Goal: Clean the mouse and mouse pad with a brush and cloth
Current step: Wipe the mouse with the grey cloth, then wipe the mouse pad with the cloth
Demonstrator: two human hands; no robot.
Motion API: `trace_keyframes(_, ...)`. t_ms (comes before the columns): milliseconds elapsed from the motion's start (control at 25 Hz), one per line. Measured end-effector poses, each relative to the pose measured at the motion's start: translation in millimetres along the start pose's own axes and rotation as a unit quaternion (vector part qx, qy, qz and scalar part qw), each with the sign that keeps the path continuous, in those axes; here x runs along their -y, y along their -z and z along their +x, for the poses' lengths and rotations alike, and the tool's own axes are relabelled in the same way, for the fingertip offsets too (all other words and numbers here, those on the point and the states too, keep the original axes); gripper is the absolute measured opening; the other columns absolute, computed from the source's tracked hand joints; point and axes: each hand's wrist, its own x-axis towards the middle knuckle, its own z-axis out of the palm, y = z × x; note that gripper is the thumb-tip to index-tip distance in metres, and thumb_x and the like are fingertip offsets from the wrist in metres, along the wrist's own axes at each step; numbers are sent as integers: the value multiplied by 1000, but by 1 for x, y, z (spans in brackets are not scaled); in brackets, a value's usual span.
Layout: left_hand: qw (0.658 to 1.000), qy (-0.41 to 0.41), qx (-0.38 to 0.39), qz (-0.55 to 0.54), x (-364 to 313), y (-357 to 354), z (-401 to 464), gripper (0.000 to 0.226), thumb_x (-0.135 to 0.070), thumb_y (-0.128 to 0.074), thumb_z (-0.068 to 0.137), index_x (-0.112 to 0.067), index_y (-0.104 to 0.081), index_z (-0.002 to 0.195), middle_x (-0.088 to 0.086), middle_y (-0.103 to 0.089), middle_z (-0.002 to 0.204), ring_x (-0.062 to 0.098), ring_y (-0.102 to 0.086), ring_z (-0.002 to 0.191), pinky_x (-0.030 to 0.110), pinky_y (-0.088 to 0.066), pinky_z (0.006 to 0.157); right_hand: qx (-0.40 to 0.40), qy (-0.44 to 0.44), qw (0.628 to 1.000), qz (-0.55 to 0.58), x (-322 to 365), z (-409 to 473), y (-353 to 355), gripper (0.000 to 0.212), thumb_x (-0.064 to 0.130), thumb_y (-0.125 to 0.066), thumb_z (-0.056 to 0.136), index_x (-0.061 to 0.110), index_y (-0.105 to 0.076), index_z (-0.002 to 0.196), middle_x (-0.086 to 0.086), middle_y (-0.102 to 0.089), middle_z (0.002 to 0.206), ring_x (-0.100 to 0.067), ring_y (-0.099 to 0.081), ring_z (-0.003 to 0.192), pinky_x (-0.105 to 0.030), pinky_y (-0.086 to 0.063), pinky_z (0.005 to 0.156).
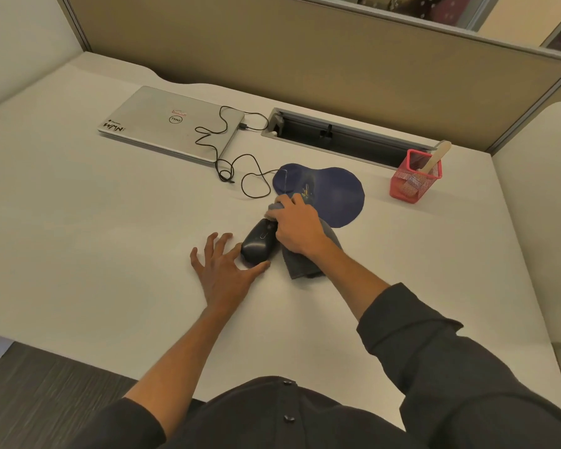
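A black wired mouse [258, 244] lies on the white desk, just left of the dark blue mouse pad [332, 192]. My right hand [297, 226] grips a grey cloth [302, 260] and holds it against the mouse's front and right side. The cloth hangs out below my wrist onto the desk. My left hand [224, 265] rests flat on the desk with fingers spread, its thumb and index finger against the mouse's near end. A brush handle [436, 157] sticks out of the red mesh cup [415, 178] at the right.
A closed silver laptop [172, 123] lies at the back left, with the mouse's black cable [227, 147] looping across it and the desk. A cable slot [337, 136] runs along the back. A beige partition stands behind the desk.
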Motion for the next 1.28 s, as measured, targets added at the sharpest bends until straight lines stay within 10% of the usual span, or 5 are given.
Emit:
trace_keyframes(400, 1000, -5, -1, 12, 1, 1, -1, 75, -85, -46, 61, -28, -73, 103, -3, -53, 137, 19, -28, 139, 51, -6, 113, 44, -26, 998, 43, -3, 0, -14, 48, 21, -53, 90, 33, -48, 137, -3, -34, 146, -28, -34, 127, -41, -42, 96)
trace_keyframes(840, 1000, 12, 2, 9, -3, 8, -5, 104, -90, -43, 60, -17, -51, 132, 1, -47, 141, 20, -26, 140, 50, -8, 114, -175, -138, 904, 364, -67, -80, -8, 45, 21, -56, 96, 22, -45, 140, -1, -58, 134, -21, -58, 113, -26, -46, 94)
trace_keyframes(1280, 968, -239, 68, 28, -103, -49, -12, 62, -58, -44, 90, -12, -55, 130, 10, -45, 145, 26, -32, 140, 47, -16, 117, -147, -200, 910, 333, -132, -83, -8, 38, 27, -55, 97, 21, -56, 134, -2, -59, 133, -21, -58, 115, -24, -41, 97)
